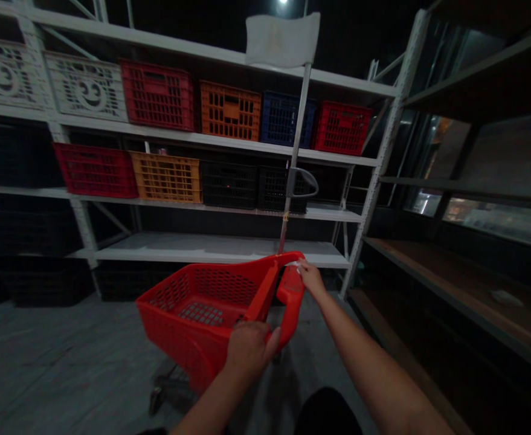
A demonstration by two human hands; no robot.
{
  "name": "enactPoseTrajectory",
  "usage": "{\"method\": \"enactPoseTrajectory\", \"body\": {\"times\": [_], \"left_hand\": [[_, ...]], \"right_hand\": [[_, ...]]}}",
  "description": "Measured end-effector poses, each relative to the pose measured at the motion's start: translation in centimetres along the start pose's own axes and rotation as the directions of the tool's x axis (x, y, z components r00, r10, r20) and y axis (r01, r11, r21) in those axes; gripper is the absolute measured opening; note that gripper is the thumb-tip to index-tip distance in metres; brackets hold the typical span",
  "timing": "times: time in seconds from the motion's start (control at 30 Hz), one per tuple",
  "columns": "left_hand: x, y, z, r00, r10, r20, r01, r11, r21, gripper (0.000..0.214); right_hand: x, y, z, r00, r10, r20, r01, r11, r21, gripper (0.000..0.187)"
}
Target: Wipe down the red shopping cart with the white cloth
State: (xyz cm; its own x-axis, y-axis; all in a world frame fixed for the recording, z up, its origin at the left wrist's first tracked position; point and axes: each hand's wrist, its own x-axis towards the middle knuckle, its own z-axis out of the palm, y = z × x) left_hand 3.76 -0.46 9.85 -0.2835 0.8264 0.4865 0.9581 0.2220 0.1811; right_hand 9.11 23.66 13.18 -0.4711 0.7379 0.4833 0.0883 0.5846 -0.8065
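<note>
A red plastic shopping cart (197, 302) with a perforated basket stands on the grey floor just ahead of me, tilted to the left. My left hand (249, 349) is wrapped round the near end of its red handle bar. My right hand (309, 277) grips the far end of the same handle. The basket looks empty. A metal pole (295, 151) rises from the cart's back and carries a white flag (282, 40).
White shelving (211, 140) ahead holds red, orange, blue, black and white crates; its lowest shelf (211, 246) is bare. Dark shelving (464, 284) lines the right side. A grey handle (305, 181) hangs by the pole. Grey floor (57, 362) stretches to the left.
</note>
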Motion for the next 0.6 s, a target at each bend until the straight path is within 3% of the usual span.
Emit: {"method": "enactPoseTrajectory", "body": {"times": [0.07,0.13,0.2,0.27,0.3,0.33,0.37,0.5,0.53,0.6], "left_hand": [[0.1,-0.2,0.1,1.0,0.005,-0.01,-0.005,1.0,0.011,0.048],[0.0,-0.5,0.2,1.0,0.008,-0.02,-0.007,1.0,0.022,0.046],[-0.1,-0.9,0.2,0.999,0.023,-0.031,-0.023,1.0,0.014,0.043],[-0.5,-1.4,0.0,0.998,0.046,-0.047,-0.046,0.999,-0.001,0.041],[-0.7,-1.7,-0.1,0.997,0.055,-0.057,-0.056,0.998,-0.008,0.041],[-1.0,-1.9,-0.2,0.996,0.062,-0.07,-0.063,0.998,-0.014,0.041],[-1.3,-2.2,-0.3,0.994,0.069,-0.085,-0.071,0.997,-0.019,0.041],[-2.3,-2.9,-0.6,0.984,0.095,-0.151,-0.1,0.995,-0.027,0.041],[-2.5,-3.0,-0.6,0.981,0.102,-0.165,-0.108,0.994,-0.028,0.041],[-2.6,-3.1,-0.6,0.976,0.116,-0.184,-0.124,0.992,-0.032,0.04]], "right_hand": [[-0.4,-0.9,-0.5,0.993,-0.062,0.106,0.065,0.997,-0.03,0.021],[-2.1,-2.1,-0.7,0.951,-0.172,0.257,0.188,0.981,-0.04,0.018],[-4.1,-3.0,-1.0,0.826,-0.344,0.448,0.399,0.916,-0.033,0.022],[-5.0,-3.5,-1.3,0.642,-0.47,0.606,0.597,0.802,-0.011,0.029],[-5.0,-3.5,-1.5,0.579,-0.491,0.65,0.656,0.754,-0.015,0.031],[-4.5,-3.3,-1.7,0.561,-0.485,0.671,0.679,0.733,-0.037,0.033],[-3.7,-3.1,-1.9,0.576,-0.458,0.677,0.677,0.731,-0.081,0.034],[0.4,-2.0,-1.6,0.748,-0.171,0.642,0.49,0.794,-0.359,0.035],[1.2,-1.9,-1.3,0.765,-0.104,0.636,0.446,0.797,-0.406,0.035],[2.3,-2.2,-0.3,0.756,-0.025,0.654,0.412,0.795,-0.445,0.035]]}}
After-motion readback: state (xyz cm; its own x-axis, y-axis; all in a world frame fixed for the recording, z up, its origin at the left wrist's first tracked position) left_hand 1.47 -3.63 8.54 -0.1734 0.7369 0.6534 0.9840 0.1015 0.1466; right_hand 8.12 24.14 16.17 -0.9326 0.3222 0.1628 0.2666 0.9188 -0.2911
